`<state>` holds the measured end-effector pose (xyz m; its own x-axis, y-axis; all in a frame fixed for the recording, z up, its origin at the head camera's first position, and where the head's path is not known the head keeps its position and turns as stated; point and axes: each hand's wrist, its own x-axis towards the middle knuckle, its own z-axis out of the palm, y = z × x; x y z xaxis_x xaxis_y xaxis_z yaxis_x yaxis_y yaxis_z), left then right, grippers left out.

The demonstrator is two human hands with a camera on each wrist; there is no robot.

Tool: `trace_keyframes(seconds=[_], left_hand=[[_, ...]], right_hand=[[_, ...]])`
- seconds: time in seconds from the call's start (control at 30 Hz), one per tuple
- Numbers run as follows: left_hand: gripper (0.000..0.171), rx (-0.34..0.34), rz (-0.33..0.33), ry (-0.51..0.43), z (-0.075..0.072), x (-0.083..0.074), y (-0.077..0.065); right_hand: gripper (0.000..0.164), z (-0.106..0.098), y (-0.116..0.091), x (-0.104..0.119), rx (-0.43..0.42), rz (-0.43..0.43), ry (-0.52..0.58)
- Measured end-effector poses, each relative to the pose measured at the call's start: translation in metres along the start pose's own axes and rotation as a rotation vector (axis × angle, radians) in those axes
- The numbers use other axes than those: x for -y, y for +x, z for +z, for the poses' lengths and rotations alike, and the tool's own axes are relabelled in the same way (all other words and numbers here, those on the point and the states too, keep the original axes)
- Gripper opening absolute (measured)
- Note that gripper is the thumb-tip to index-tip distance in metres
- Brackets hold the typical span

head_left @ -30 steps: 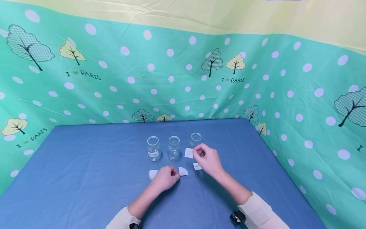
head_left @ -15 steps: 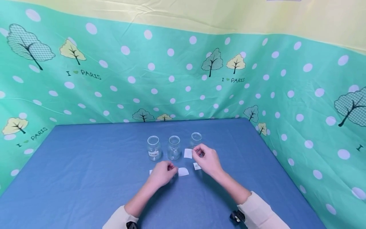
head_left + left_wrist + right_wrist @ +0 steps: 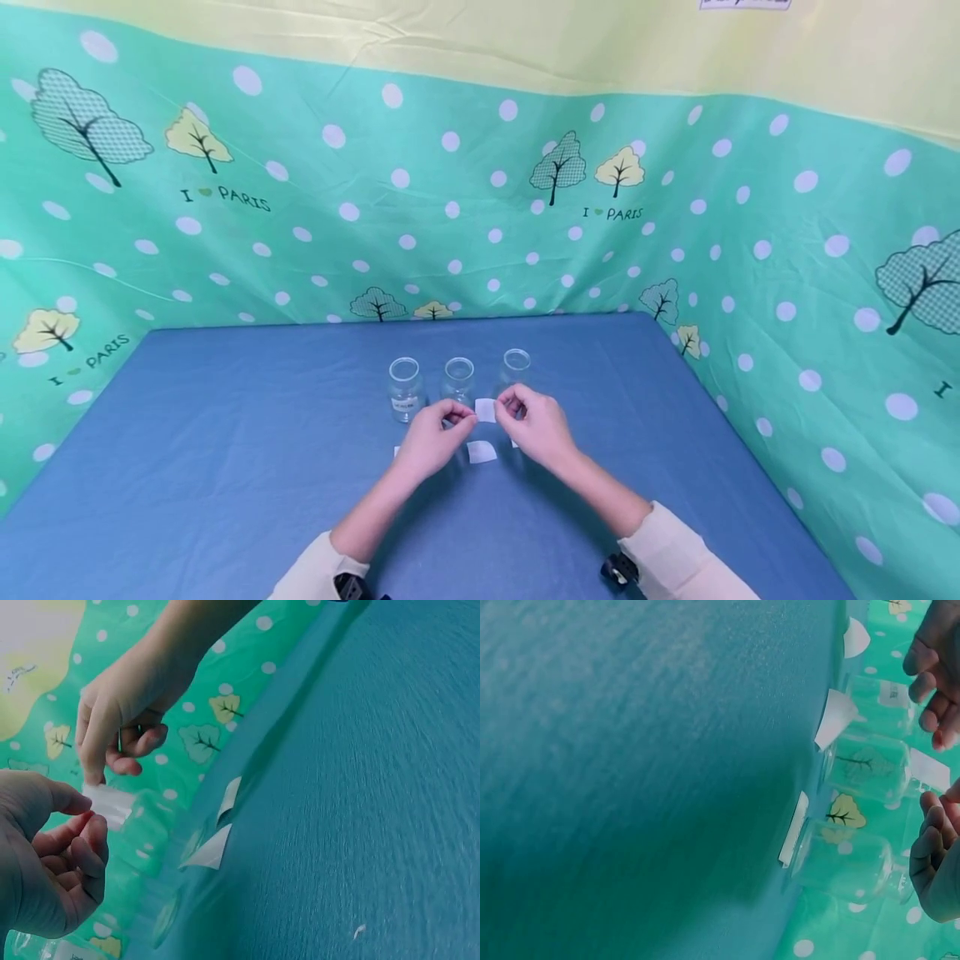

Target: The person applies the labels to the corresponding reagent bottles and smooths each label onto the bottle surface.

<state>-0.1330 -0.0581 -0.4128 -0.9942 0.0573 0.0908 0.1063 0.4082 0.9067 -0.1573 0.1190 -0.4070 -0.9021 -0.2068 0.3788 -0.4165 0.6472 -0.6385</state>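
A small white label (image 3: 486,410) is held up in front of the jars, between both hands. My right hand (image 3: 542,425) pinches its right edge. At its left edge, the thumb and a fingertip of my left hand (image 3: 435,437) pinch it too, as the left wrist view shows around the raised label (image 3: 112,806). Just behind the hands stands the middle glass jar (image 3: 458,379), partly covered by them. The right glass jar (image 3: 516,361) shows only its upper part above my right hand. To the left, another glass jar (image 3: 406,387) bears a printed label (image 3: 405,405).
A white paper piece (image 3: 482,452) with a curved edge lies on the blue table (image 3: 225,467) below the hands. Two more pieces beside it are mostly covered by my hands; the right wrist view shows one flat slip (image 3: 795,829) by a jar. A patterned curtain (image 3: 300,192) encloses the table.
My left hand has risen from the table to the label and now pinches its left edge. The right hand, holding the label, has shifted slightly left.
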Motion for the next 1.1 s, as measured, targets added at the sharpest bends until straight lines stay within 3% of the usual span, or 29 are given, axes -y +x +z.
trace_keyframes(seconds=[0.33,0.5,0.9,1.1], left_hand=[[0.018,-0.002,-0.082,-0.201,0.0038,0.0039,0.0019],[0.021,-0.006,-0.110,-0.262,0.0035,0.0050,0.0019],[0.016,-0.013,-0.155,-0.255,0.0033,0.0073,0.0016],[0.015,-0.024,-0.152,-0.230,0.0021,0.0050,0.0004]], right_hand=[[0.004,0.0037,-0.0031,-0.0001,0.048,-0.229,-0.016],[0.006,0.0059,-0.0033,-0.0012,0.056,-0.303,-0.048],[0.004,0.0079,-0.0051,0.0003,0.106,-0.391,-0.134],[0.006,0.0081,-0.0053,-0.0003,0.148,-0.365,-0.147]])
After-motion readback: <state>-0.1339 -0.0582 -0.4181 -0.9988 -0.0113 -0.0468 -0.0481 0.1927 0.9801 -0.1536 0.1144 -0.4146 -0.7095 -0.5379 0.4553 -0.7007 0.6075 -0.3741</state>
